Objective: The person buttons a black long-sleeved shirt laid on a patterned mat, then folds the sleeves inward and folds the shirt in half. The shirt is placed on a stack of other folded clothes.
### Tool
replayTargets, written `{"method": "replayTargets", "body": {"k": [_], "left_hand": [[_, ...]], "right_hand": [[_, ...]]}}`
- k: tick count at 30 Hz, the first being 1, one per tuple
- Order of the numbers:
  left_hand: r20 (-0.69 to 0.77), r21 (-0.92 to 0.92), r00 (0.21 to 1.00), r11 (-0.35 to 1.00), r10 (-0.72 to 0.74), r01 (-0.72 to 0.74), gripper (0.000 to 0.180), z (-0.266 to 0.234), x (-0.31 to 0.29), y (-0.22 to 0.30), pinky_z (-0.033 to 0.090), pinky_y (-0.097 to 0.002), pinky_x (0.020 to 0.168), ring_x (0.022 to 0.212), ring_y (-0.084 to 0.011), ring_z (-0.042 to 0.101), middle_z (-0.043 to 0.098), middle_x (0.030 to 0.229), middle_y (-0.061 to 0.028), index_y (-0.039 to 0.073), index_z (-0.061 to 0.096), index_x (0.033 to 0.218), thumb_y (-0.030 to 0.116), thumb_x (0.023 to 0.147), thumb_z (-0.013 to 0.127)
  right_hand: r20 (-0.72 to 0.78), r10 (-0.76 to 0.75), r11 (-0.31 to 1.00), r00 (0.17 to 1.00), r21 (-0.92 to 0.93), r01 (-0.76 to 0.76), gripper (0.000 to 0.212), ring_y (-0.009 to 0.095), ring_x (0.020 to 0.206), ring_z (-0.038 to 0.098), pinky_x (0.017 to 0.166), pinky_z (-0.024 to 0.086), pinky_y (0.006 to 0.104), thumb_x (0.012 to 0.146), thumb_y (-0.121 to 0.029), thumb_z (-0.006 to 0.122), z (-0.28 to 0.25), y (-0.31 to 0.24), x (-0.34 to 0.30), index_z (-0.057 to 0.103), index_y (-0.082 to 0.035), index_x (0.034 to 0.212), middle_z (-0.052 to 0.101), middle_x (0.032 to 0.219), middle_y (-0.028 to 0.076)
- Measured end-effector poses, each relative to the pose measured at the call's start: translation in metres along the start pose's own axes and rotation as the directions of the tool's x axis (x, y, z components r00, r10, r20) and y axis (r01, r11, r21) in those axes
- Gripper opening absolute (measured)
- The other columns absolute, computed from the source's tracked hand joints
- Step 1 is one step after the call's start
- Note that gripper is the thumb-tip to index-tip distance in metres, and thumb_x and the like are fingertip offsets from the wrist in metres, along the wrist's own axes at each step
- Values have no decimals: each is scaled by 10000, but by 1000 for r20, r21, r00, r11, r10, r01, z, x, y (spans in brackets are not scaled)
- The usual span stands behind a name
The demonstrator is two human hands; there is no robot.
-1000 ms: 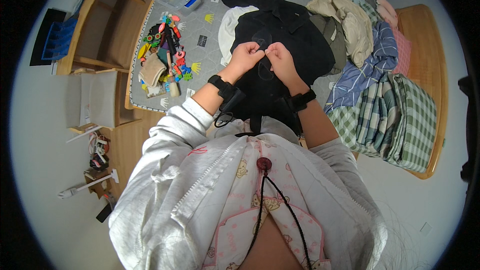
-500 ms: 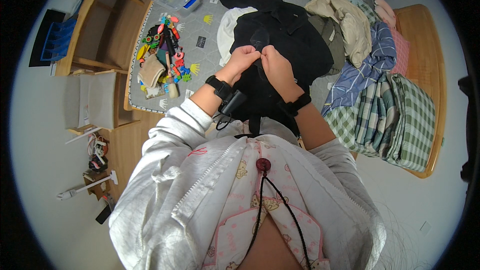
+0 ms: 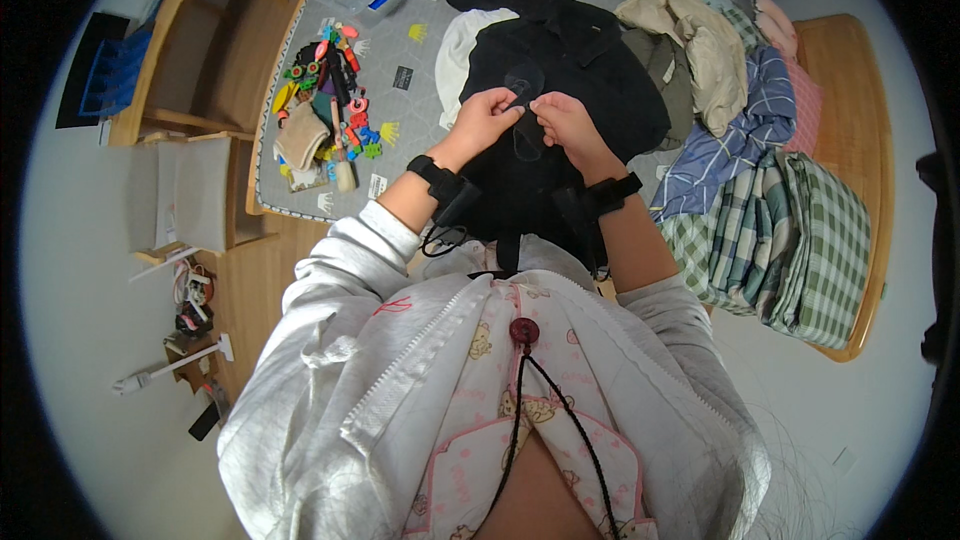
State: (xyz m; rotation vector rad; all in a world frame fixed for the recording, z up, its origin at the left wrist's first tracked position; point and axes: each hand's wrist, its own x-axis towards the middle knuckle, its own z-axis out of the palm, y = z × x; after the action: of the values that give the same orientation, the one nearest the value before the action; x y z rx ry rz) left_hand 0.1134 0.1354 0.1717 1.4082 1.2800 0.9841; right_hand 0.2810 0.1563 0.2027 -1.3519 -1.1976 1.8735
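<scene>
"So, left to right?"
"Left hand (image 3: 487, 118), pinching a thin, dark, see-through rounded piece (image 3: 524, 83) over a black cloth garment (image 3: 610, 85)."
"And next?"
"Right hand (image 3: 570, 125), just beside it, fingertips together; whether gripping anything, I cannot tell."

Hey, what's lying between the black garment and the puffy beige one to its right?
In the head view, an olive-gray garment lies between the black garment and the beige garment.
</scene>
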Motion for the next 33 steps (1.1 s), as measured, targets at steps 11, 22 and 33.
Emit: {"method": "replayTargets", "body": {"k": [11,22,33], "left_hand": [[-298,-178,897,942,-326,283,208,-83,-5,-70,382,-200,591,695,-51,486,544,788,39,57,590,960,221,835,569],[-766,129,563,784,-310,607,284,-177,-80,-229,446,-296,678,731,-208,584,631,823,-140,-40,585,981,149,790,494],[-616,-146,316,498,-722,855,234,-188,-125,-283,411,-243,435,529,-122,569,613,718,-62,-18,579,953,135,775,577]], "right_hand": [[-198,173,979,965,-75,-191,85,59,510,440,505,422,219,862,-171,526,-15,40,41,543,-87,861,471,621,-33],[-297,205,914,932,-281,-291,205,130,734,547,666,454,265,859,-135,505,-66,80,132,534,-56,1045,557,934,60],[-168,53,662,984,-732,-161,402,331,1269,291,1006,323,385,892,-188,452,-60,89,222,419,-58,1271,205,1413,180]]}}
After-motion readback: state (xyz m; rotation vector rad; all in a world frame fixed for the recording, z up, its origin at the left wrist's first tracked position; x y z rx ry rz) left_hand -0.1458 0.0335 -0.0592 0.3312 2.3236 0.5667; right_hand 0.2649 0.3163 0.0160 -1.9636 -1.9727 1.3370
